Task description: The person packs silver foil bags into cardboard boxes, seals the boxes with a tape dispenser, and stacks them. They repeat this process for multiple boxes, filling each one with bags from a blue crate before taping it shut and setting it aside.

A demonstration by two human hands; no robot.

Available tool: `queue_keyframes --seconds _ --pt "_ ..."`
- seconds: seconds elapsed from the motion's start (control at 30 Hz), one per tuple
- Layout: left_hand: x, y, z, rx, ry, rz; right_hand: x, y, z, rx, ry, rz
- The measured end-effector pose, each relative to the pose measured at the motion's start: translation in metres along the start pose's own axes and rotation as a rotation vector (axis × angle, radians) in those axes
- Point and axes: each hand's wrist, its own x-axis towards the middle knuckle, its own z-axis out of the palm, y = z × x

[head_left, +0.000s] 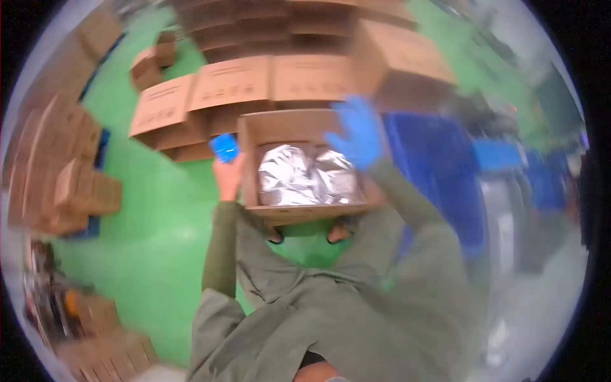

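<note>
At the far left, stacked cartons [60, 184] stand on the green floor [159, 216], well apart from the person. Further right, the left hand [228, 175] is raised just beside the left wall of an open cardboard box [249, 165]. Its fingers are curled shut around a small blue object [224, 147], which sticks up above the fist; what that object is cannot be told.

The box sits in the middle of the scene, near the person's body, with its flaps folded out. Inside it lie crumpled silver foil bags [305, 175], filling the bottom. Behind the box, on the far side, a row of cartons [254, 83] runs from left to right.

Over the far right corner of the box hovers the right hand [359, 134], in a blue glove. It is spread wide, fingers apart, and grips nothing; it is blurred, and whether it touches the box rim cannot be told. To its right stand blue crates [439, 159] on the floor.
</note>
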Motion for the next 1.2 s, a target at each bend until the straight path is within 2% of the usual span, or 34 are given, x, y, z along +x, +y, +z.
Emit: queue_keyframes --seconds 0.03,0.07,0.1,0.13,0.17,0.2,0.23,0.3,0.37,0.4,0.43,0.5,0.53,0.6,0.63,0.67,0.7,0.73,0.77,0.8,0.83,0.87,0.9,0.93,0.97,1.0,1.07,1.1,1.2 --pt "-0.002 0.002 0.004 0.038 0.046 0.011 -0.004 0.014 -0.017 -0.197 -0.035 0.025" --pt "-0.001 0.001 0.006 0.058 0.074 0.031 -0.005 0.016 -0.039 -0.210 -0.173 0.228" --pt "-0.003 0.002 0.008 0.063 0.088 0.052 -0.039 0.055 -0.021 -0.119 0.050 0.161" --pt "-0.003 0.005 0.010 0.065 0.102 0.073 -0.051 0.070 -0.019 -0.148 0.093 0.138" --pt "-0.003 0.008 0.012 0.065 0.115 0.089 -0.096 0.139 0.020 -0.059 -0.332 0.583" --pt "-0.003 0.013 0.011 0.066 0.135 0.097 -0.096 0.155 0.025 0.191 -0.410 0.551" --pt "-0.001 0.016 0.012 0.069 0.153 0.104 -0.088 0.162 0.030 0.243 -0.480 0.561" --pt "-0.013 0.025 0.006 0.095 0.195 0.120 -0.080 0.157 0.035 -0.091 -0.470 0.498" --pt "-0.016 0.019 0.008 0.125 0.229 0.088 -0.092 0.184 0.075 -0.125 -0.385 0.529" --pt "-0.017 0.017 0.009 0.134 0.214 0.158 -0.092 0.188 0.070 -0.159 -0.340 0.550" --pt "-0.022 0.020 0.006 0.116 0.199 0.168 -0.085 0.177 0.057 -0.191 -0.295 0.571" --pt "-0.022 0.022 0.009 0.124 0.263 0.119 -0.062 0.156 0.038 0.023 -0.437 0.476" --pt "-0.015 0.010 0.004 0.164 0.237 0.125 -0.055 0.140 0.031 -0.093 -0.470 0.336" --pt "-0.012 0.002 -0.005 0.231 0.149 0.123 -0.086 0.168 0.052 -0.315 -0.250 0.051" --pt "-0.011 0.008 -0.008 0.260 0.086 0.124 -0.071 0.141 0.029 -0.440 -0.459 -0.051" --pt "-0.007 0.012 -0.005 0.278 0.163 0.257 -0.072 0.152 0.057 -0.384 -0.556 0.073" --pt "-0.015 0.037 -0.008 0.342 0.094 0.208 -0.050 0.097 0.005 -0.255 -0.437 0.214" --pt "-0.001 0.019 -0.012 0.374 0.084 0.369 -0.065 0.144 0.068 -0.449 -0.604 0.007" --pt "-0.004 0.053 -0.009 0.647 0.135 0.539 -0.038 0.091 0.010 -0.123 -0.580 0.557" --pt "-0.006 0.077 0.002 0.671 0.193 0.680 -0.041 0.097 0.019 -0.254 -0.654 0.326" --pt "-0.009 0.101 0.012 0.701 0.262 0.818 -0.027 0.064 -0.012 -0.133 -0.590 0.579" --pt "-0.011 0.120 0.026 0.649 0.226 0.710 -0.029 0.064 -0.011 -0.115 -0.574 0.514" --pt "-0.009 0.128 0.041 0.610 0.191 0.600 -0.031 0.068 0.000 -0.077 -0.554 0.616" --pt "0.004 0.127 0.052 0.538 0.152 0.564 -0.033 0.074 0.010 -0.035 -0.465 0.711" --pt "0.019 0.124 0.065 0.470 0.108 0.523 -0.030 0.068 0.003 -0.021 -0.472 0.764" --pt "0.028 0.125 0.083 0.423 0.045 0.545 -0.033 0.073 0.010 -0.014 -0.445 0.792" --pt "0.040 0.126 0.112 0.433 0.068 0.765 -0.034 0.072 0.008 -0.018 -0.393 0.838" --pt "0.047 0.121 0.125 0.400 0.033 0.774 -0.033 0.067 0.003 -0.018 -0.378 0.843" --pt "0.072 0.083 0.153 0.615 -0.007 0.872 -0.033 0.060 -0.006 -0.049 -0.377 0.799"
